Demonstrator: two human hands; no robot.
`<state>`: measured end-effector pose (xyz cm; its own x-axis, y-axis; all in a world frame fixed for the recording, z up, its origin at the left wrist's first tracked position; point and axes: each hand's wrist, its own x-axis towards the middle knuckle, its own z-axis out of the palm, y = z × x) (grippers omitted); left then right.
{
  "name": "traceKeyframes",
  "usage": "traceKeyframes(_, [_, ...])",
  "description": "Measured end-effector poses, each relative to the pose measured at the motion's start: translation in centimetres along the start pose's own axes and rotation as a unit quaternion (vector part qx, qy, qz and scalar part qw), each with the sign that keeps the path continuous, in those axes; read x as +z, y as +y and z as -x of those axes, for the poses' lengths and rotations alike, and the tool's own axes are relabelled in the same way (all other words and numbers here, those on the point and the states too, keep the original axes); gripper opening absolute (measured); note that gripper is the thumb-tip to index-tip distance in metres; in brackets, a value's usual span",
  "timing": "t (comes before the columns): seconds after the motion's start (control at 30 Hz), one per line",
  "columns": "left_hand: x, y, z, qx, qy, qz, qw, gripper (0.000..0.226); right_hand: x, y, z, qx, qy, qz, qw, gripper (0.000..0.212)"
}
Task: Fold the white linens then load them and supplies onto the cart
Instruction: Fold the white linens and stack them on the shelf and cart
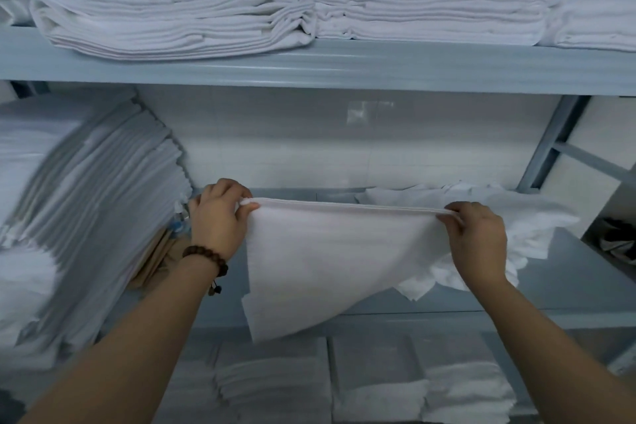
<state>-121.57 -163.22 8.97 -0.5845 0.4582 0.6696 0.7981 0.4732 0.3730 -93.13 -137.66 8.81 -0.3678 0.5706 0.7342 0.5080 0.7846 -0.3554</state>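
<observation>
Over the middle shelf (568,272), left hand (215,218) and right hand (478,241) each pinching white towel's (330,262) top edge, grip closed tight

Arms outstretched, left hand (215,220) and right hand (476,237) level, fingers (249,206) seemingly curled on towel (330,251) edge.

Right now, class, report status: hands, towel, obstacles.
Left hand, right hand pinch towel at top corners. It hangs past shelf edge. Crumpled linen behind right hand.

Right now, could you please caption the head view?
Left hand and right hand pinch a towel above a shelf.
</observation>
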Motion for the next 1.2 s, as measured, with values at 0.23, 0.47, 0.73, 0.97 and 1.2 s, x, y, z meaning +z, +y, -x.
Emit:
traceKeyframes(0.23, [-3.5, 0.5, -0.9, 0.017, 0.092, 0.007, 0.996, 0.011, -4.4, -3.2, -1.1, -0.049, 0.071, -0.011, 0.996, 0.014])
traceKeyframes(0.47, [-8.0, -0.6, -1.1, 0.042, 0.170, -0.006, 0.984, 0.010, -6.2, -7.1, -1.6, -0.094, 0.125, -0.014, 0.988, 0.009])
traceKeyframes(0.73, [-11.5, -1.7, -0.7, 0.049, 0.191, -0.029, 0.980, 0.007, -6.1, -10.2, -0.8, -0.074, 0.155, -0.044, 0.984, 0.011])
traceKeyframes(0.97, [-11.1, -2.4, -0.7, 0.033, 0.218, -0.003, 0.975, 0.003, -4.5, -10.3, -0.9, -0.053, 0.160, -0.011, 0.986, 0.010])
traceKeyframes(1.2, [-6.5, -6.3, -0.5, -0.004, 0.098, -0.051, 0.994, 0.009, 0.5, -8.4, -1.1, 0.004, 0.009, 0.065, 0.998, 0.021])
